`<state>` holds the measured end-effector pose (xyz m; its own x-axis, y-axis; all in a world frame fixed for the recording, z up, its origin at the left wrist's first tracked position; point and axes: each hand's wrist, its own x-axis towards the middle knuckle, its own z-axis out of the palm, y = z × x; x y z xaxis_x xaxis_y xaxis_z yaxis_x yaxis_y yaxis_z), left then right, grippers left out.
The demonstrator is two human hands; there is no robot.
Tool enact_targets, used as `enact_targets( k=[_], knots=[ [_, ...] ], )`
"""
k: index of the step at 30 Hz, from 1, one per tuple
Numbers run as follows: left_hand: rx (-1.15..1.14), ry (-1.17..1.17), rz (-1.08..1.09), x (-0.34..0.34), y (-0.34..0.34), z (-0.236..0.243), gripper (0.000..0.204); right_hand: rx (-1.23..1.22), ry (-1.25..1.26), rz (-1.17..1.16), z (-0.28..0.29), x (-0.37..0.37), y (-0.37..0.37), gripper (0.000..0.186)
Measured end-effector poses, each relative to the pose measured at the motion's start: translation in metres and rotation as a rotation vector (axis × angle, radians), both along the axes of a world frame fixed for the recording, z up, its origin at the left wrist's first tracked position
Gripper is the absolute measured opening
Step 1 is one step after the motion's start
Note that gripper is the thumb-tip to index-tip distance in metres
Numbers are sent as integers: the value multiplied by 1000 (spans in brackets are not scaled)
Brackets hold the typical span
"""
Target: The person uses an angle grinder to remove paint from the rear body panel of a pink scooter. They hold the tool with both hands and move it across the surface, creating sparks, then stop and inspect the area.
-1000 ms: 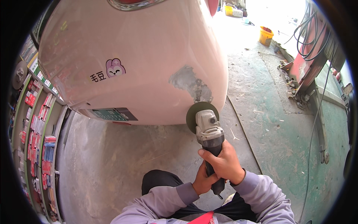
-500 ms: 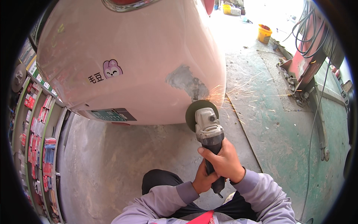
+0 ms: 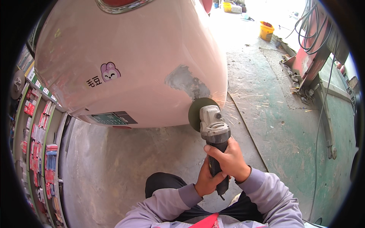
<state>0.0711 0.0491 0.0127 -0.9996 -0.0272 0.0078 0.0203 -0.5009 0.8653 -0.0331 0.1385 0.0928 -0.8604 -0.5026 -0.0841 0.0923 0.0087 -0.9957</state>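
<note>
Both my hands grip an angle grinder (image 3: 215,123) with a dark green disc (image 3: 194,116). My right hand (image 3: 232,161) wraps the upper part of its black body, thumb across the top; my left hand (image 3: 205,178) holds lower down. The disc is at the lower right of a pale pink car's rear body (image 3: 144,45), at the bottom of an irregular grey bare patch (image 3: 182,79); faint orange sparks fly off to the right. A rabbit sticker (image 3: 110,72) and a green plate (image 3: 108,118) are on the body.
A shelf rack (image 3: 36,148) of small packages curves along the left. A red metal post (image 3: 310,66) with looped hoses (image 3: 311,34) and a long steel arm (image 3: 327,117) stands at the right. A yellow bucket (image 3: 266,32) sits behind it on the concrete floor (image 3: 106,163). My bent knee (image 3: 159,182) is below.
Sparks appeared from the disc between one second and half a second ago and look fainter now. The grinder has risen slightly; the car sits a little further left in the view.
</note>
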Motion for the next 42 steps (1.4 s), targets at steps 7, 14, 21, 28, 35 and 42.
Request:
enact_targets(
  k=[7, 14, 21, 28, 35, 42],
  knots=[
    [-19, -28, -3, 2, -1, 3, 67, -50, -25, 2, -9, -2, 1, 34],
    [-108, -25, 22, 1, -3, 3, 67, -76, -74, 14, -15, -5, 3, 32],
    [-118, -23, 46, 3, -3, 9, 67, -112, -69, 29, -14, -3, 2, 34],
    [-129, -17, 38, 4, -4, 7, 65, -93, -82, 39, -17, -3, 3, 34],
    [-291, -33, 49, 10, -1, -7, 70, -249, -206, 30, -25, 5, 14, 27],
    [-322, -76, 43, 12, 4, -12, 73, -311, -290, 15, -36, 5, 20, 22]
  ],
)
